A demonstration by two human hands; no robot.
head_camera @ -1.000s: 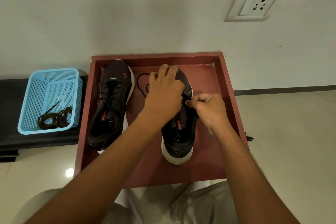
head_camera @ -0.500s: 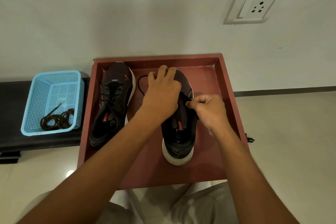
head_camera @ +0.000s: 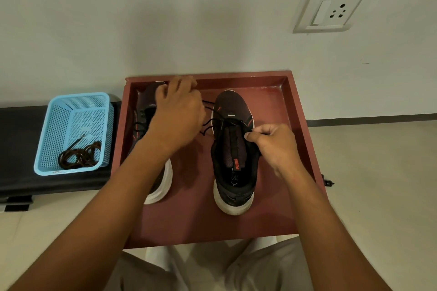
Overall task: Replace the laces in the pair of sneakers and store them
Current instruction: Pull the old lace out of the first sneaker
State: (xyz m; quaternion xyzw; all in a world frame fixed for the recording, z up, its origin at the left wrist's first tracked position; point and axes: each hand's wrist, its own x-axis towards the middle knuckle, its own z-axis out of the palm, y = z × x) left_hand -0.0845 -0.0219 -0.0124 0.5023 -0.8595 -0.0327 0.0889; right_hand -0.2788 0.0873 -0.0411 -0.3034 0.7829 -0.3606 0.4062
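Two black sneakers stand side by side in a red-brown tray [head_camera: 301,113]. The right sneaker [head_camera: 233,172] is in full view, with a black lace [head_camera: 208,123] threaded through its front eyelets. My right hand [head_camera: 274,146] pinches the lace at the shoe's right eyelet row. Two strands of the lace run left from the shoe and disappear under my left hand [head_camera: 177,113], which holds them above the left sneaker [head_camera: 144,104]. My left hand and forearm hide most of that left sneaker.
A light blue mesh basket [head_camera: 71,101] with a coil of dark brown laces [head_camera: 79,156] sits on a black bench [head_camera: 19,125] left of the tray. A wall with a socket plate [head_camera: 331,9] stands right behind. My knees are under the tray's near edge.
My left hand has left the right sneaker's toe and moved left over the left sneaker, drawing the lace out sideways. The right hand stays at the eyelets.
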